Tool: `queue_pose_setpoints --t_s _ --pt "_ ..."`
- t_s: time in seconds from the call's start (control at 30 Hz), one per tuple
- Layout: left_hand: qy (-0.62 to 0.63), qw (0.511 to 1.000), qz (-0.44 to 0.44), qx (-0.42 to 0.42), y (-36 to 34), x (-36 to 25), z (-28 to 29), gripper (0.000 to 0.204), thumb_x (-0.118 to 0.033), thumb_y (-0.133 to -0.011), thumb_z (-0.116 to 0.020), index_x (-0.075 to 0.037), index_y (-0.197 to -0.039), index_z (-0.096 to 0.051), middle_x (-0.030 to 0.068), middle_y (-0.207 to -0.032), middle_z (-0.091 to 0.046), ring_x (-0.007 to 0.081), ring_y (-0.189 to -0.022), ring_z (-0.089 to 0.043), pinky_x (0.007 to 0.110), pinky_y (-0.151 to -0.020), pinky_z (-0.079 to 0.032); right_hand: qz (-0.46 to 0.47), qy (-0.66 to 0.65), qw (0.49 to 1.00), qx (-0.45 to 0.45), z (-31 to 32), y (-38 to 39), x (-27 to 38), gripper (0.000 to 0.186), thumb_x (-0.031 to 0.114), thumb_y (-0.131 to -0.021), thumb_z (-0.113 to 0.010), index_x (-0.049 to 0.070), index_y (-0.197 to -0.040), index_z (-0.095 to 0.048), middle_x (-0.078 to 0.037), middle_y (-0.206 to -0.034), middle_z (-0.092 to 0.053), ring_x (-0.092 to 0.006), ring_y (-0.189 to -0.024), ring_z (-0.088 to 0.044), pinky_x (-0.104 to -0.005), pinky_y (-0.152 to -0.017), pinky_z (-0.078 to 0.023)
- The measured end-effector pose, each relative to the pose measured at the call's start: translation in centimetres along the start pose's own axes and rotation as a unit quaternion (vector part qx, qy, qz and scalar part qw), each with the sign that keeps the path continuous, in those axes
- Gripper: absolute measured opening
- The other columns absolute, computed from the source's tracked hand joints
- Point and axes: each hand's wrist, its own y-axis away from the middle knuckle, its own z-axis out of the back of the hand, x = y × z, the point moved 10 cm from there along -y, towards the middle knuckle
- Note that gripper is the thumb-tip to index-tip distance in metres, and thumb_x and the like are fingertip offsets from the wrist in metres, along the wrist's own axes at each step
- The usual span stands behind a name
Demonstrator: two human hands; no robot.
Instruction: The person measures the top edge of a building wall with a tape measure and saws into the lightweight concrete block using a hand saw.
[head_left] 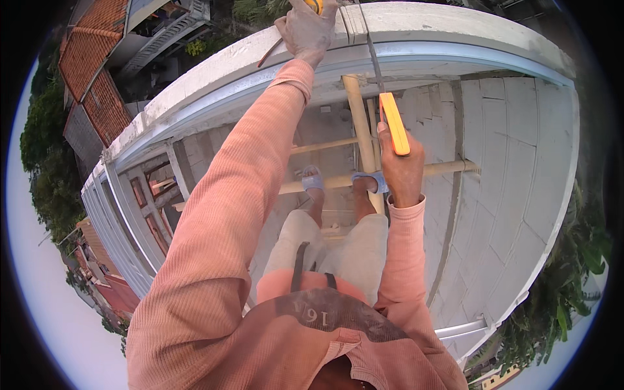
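Observation:
My right hand (403, 170) is closed around the yellow-orange handle of a handsaw (395, 123). Its thin blade (373, 55) reaches away across the top of a pale block wall (422, 21). Upright cut lines (351, 25) mark the block right beside the blade. On the wall top to the left, my left hand (305, 29) has its fingers curled round a yellow and dark thing (315, 5), partly hidden and too little seen to name. A thin reddish-brown strip (270, 53) sticks out next to that hand.
My feet, in blue sandals (370, 179), stand on bamboo poles (335, 183) high above a floor. A long metal channel (448, 52) runs along the wall's inner side. Block walls (500, 149) enclose the right. Tiled roofs (97, 52) and trees lie outside, far below.

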Motion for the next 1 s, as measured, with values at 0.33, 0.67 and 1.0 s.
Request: queue_pose_setpoints --t_s 0.33,0.67,1.0 --pt "0.022 0.999 -0.027 -0.039 -0.2 0.2 2.2 0.051 -0.054 -0.098 -0.053 -0.009 -0.121 -0.056 0.0212 -0.095 -0.073 0.0411 -0.095 -0.069 0.05 -0.092 -0.044 -0.001 -0.011 1.0 -0.001 2.9 9.6 -1.5 0.017 0.011 -0.099 -0.068 -0.005 -0.095 -0.069 -0.016 -0.072 -0.064 -0.0185 -0.063 -0.06 -0.035 -0.062 -0.05" --pt "0.024 0.998 -0.034 -0.036 -0.4 0.8 2.4 0.05 -0.054 -0.099 -0.051 -0.009 -0.121 -0.056 0.0223 -0.093 -0.073 0.0422 -0.094 -0.069 0.052 -0.092 -0.044 -0.011 -0.016 1.0 -0.015 2.0 10.4 -1.2 0.022 0.013 -0.099 -0.068 -0.004 -0.087 -0.065 -0.015 -0.065 -0.057 -0.0178 -0.058 -0.051 -0.0365 -0.058 -0.046" --pt "0.042 0.998 -0.025 -0.038 0.5 -0.2 0.8 0.05 -0.054 -0.098 -0.053 -0.007 -0.115 -0.054 0.0229 -0.092 -0.074 0.0428 -0.093 -0.07 0.052 -0.092 -0.044 -0.023 0.031 0.999 0.022 -1.6 -0.8 0.0 0.025 0.018 -0.099 -0.067 -0.004 -0.087 -0.064 -0.019 -0.067 -0.056 -0.025 -0.058 -0.043 -0.0392 -0.057 -0.043"
